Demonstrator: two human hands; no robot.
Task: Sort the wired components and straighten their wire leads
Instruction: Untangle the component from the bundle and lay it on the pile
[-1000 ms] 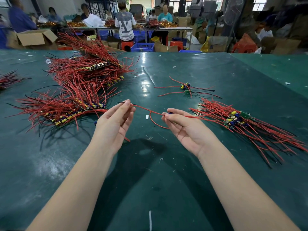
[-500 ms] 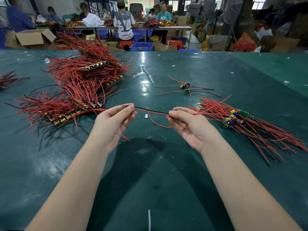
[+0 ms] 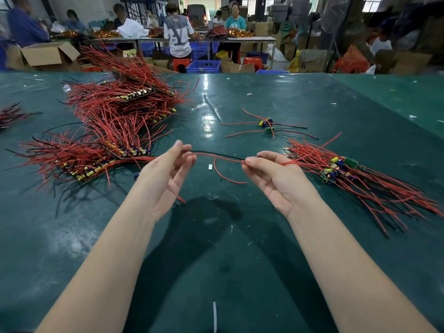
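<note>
**Straightening One Lead Pair Between Both Hands**

Current state: the left hand (image 3: 168,171) pinches the free ends of a red lead (image 3: 211,155) and a black lead (image 3: 216,153) between thumb and fingertips; its other fingers are extended. The right hand (image 3: 271,174) pinches the other end of the same leads between thumb and forefinger, just beside the unsorted pile (image 3: 355,179). The leads span the gap between the hands, above the table (image 3: 240,260).

Procedure:
1. Hold the right-hand pinch firm at the component end, so the pull does not load the solder joints.
2. Draw the left pinch outward along both leads with even, moderate tension.
3. A second red lead (image 3: 223,174) hangs in a loop below the right hand. Straighten it separately.
4. Lay the finished unit with the sorted stack (image 3: 108,140) at left, leads parallel to those there.

Limits of view:
- The component itself is hidden inside the right hand; its type cannot be told.
- Whether the looped lead belongs to the held unit is not certain.
- Two more units (image 3: 266,126) lie apart farther back; whether their leads are tangled cannot be made out.
</note>
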